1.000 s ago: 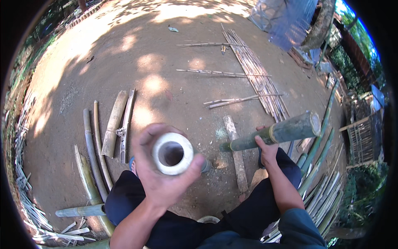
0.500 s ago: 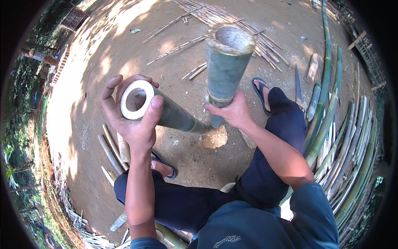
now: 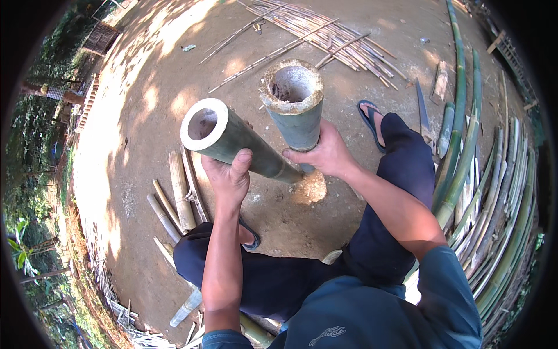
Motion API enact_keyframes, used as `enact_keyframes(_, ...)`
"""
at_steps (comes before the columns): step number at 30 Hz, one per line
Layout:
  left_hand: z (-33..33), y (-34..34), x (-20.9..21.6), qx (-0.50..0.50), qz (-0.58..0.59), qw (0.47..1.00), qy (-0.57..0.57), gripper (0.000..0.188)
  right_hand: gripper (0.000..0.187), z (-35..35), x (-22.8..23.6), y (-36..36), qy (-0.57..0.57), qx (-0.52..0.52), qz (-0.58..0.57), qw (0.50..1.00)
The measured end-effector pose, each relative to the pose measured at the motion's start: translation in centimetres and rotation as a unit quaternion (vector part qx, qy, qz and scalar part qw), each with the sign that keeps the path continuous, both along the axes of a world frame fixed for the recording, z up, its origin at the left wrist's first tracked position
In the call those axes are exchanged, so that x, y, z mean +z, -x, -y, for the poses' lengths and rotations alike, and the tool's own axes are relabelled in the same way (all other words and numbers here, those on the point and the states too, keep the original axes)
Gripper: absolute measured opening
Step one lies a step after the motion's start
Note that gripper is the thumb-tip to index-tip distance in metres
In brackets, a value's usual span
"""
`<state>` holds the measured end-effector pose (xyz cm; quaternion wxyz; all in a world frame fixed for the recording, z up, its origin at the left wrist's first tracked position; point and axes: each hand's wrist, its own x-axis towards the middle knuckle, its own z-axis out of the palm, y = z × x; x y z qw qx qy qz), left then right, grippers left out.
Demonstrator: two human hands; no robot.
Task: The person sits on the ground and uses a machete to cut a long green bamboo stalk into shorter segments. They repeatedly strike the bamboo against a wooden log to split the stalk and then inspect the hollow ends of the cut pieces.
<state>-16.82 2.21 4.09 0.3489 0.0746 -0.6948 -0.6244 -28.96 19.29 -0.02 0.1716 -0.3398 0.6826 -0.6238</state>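
Note:
My left hand (image 3: 226, 177) is wrapped round a green bamboo tube (image 3: 247, 142) a little below its pale, clean-cut rim. This tube leans away from me, its far end low near a sunlit patch of ground. In my right hand (image 3: 325, 151) is a second bamboo tube (image 3: 297, 125), gripped below its mouth. Its rim is rough and brownish, and its hollow faces up toward me. The two tubes are apart at their tops and come close together lower down. Some fingers of both hands are hidden behind the tubes.
Thin bamboo sticks (image 3: 325, 41) lie piled on the dirt ahead. A saw (image 3: 422, 107) rests at the right, near long green bamboo poles (image 3: 459, 168) and a heap of split strips (image 3: 500, 209). Shorter bamboo pieces (image 3: 181, 192) lie by my left knee.
My left hand has slid from the rim down to the tube's side and closed round it. The right tube has come lower, leftward and nearer the left one.

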Motion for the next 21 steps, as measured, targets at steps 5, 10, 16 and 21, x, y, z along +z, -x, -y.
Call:
enact_keyframes(5, -0.2, -0.4, 1.0, 0.029, 0.004, 1.000, -0.002, 0.087, 0.069, 1.3, -0.1, -0.1, -0.010, 0.003, -0.011, 1.000)
enact_keyframes(10, 0.2, -0.6, 1.0, 0.037, -0.031, 0.997, -0.057, 0.096, 0.069, 2.7, -0.3, -0.1, 0.002, 0.019, -0.004, 1.000)
enact_keyframes(16, 1.2, 0.7, -0.2, -0.012, -0.002, 0.998, -0.056, 0.088, 0.075, 3.8, -1.0, 0.4, 0.049, 0.047, 0.015, 0.998)
enact_keyframes(21, 1.6, 0.9, -0.6, -0.028, -0.008, 0.998, -0.062, 0.087, 0.078, 3.6, -0.7, 0.7, 0.012, 0.045, 0.006, 0.999)
